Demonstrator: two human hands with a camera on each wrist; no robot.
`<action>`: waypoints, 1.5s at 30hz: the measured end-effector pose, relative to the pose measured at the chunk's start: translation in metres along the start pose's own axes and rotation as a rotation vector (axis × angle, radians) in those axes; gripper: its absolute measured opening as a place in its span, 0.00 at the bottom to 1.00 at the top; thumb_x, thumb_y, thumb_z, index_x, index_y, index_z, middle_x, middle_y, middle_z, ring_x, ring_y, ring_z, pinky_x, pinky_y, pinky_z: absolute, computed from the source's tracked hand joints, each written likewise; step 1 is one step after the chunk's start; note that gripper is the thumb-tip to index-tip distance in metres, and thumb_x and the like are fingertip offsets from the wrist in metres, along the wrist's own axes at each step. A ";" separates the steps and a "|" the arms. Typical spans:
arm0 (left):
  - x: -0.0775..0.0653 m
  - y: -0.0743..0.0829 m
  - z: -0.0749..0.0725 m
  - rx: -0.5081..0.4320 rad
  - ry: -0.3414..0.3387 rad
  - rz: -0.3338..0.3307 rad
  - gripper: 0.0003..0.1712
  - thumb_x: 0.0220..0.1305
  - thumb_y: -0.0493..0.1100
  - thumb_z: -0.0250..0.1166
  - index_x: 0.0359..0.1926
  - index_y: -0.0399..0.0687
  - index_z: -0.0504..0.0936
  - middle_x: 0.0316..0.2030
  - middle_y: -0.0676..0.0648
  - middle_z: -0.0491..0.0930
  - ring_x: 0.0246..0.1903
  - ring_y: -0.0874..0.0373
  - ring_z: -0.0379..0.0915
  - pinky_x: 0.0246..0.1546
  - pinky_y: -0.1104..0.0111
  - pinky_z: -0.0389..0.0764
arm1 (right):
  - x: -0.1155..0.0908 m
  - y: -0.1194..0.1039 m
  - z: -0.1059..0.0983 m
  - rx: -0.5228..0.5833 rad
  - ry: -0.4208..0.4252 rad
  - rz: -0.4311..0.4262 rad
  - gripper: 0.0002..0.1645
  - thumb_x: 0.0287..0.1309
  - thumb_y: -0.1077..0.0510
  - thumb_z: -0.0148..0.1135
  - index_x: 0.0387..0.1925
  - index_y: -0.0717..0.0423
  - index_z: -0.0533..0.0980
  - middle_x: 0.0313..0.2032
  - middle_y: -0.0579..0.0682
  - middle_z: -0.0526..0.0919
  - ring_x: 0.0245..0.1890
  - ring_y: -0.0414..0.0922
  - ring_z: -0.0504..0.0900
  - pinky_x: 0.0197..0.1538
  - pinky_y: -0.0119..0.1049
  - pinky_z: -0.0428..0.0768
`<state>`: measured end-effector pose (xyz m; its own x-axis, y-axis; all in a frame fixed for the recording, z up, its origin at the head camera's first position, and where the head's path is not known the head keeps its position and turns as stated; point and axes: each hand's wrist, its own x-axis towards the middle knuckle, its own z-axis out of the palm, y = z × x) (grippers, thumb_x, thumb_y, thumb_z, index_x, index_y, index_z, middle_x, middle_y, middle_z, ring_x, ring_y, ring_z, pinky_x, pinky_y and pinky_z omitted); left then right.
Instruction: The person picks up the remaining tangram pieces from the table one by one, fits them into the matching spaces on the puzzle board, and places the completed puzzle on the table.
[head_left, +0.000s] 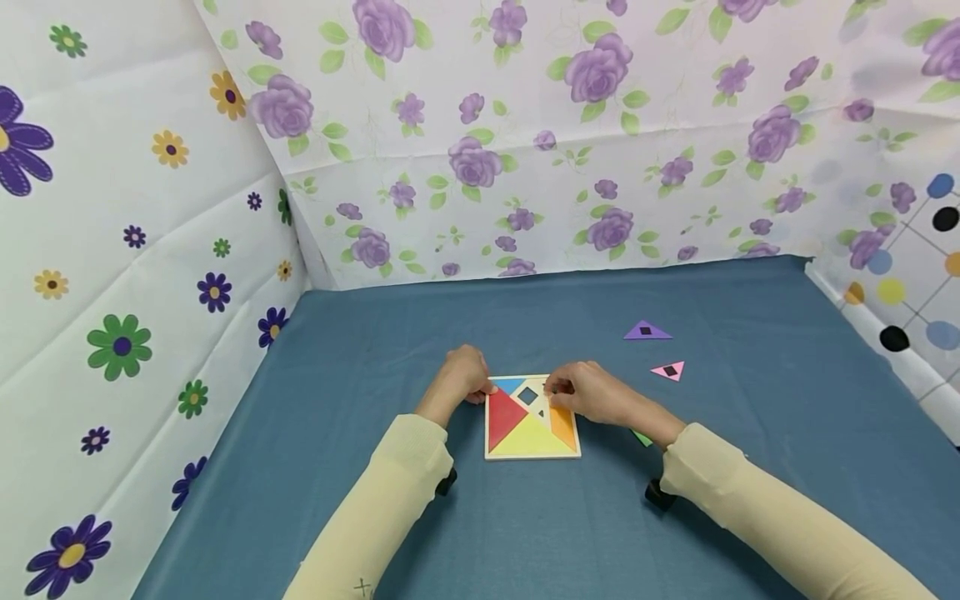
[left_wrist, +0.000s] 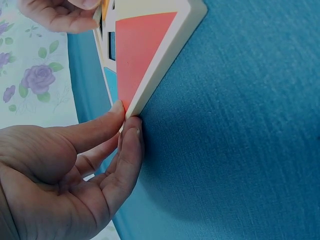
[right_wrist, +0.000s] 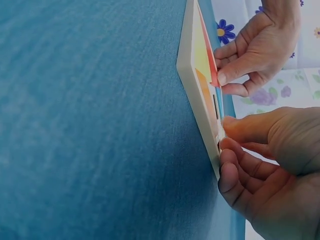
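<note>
Two hands meet one tray (left_wrist: 161,62), which sits on the blue cloth (head_left: 375,367) between them. The left hand (head_left: 463,375) is clamped on the tray's far left corner, thumb above and fingers against the side; we take this pinch as a way to keep the frame from sliding. The right hand (head_left: 591,392) has its thumb and fingertips drawn together over the far right part of the tray (whether they nip a piece, the rim or nothing, we cannot tell).

Within the frame we count four coloured pieces: one red (head_left: 504,419), one yellow (head_left: 534,440), one blue (head_left: 512,384) and one orange (head_left: 562,427). Between them we see two uncovered cut-outs, one diamond-shaped (head_left: 528,396) and one triangular (head_left: 542,413); the right hand may hide more.

Outside the frame lie three loose pieces: one purple triangle (head_left: 660,334), one pink triangle (head_left: 669,375) and one green piece (head_left: 642,437), the last partly covered by the right forearm. All three lie to the right, presumably for that hand's easy reach. Farther out, we note three patterned sheets, one at the back (head_left: 517,125) and one on each side.
</note>
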<state>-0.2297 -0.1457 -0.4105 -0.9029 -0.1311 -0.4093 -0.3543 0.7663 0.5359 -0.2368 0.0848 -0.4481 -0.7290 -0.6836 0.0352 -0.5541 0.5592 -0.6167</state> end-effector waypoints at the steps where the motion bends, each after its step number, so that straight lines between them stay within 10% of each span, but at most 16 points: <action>1: 0.000 0.000 0.000 -0.001 -0.001 0.000 0.09 0.62 0.35 0.76 0.34 0.39 0.83 0.32 0.42 0.79 0.20 0.56 0.80 0.29 0.65 0.87 | 0.000 0.000 0.000 0.000 0.008 0.003 0.06 0.66 0.64 0.69 0.44 0.57 0.85 0.29 0.44 0.79 0.28 0.41 0.73 0.32 0.31 0.74; 45: 0.000 0.000 0.002 0.016 -0.001 0.010 0.08 0.62 0.35 0.76 0.37 0.38 0.83 0.25 0.43 0.82 0.21 0.57 0.81 0.29 0.65 0.87 | -0.068 0.031 -0.036 -0.037 0.109 0.034 0.11 0.60 0.66 0.73 0.45 0.62 0.85 0.38 0.48 0.85 0.34 0.39 0.79 0.36 0.34 0.82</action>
<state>-0.2293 -0.1450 -0.4118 -0.9062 -0.1231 -0.4046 -0.3415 0.7774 0.5282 -0.2185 0.1651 -0.4412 -0.7857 -0.6103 0.1011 -0.5414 0.5994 -0.5896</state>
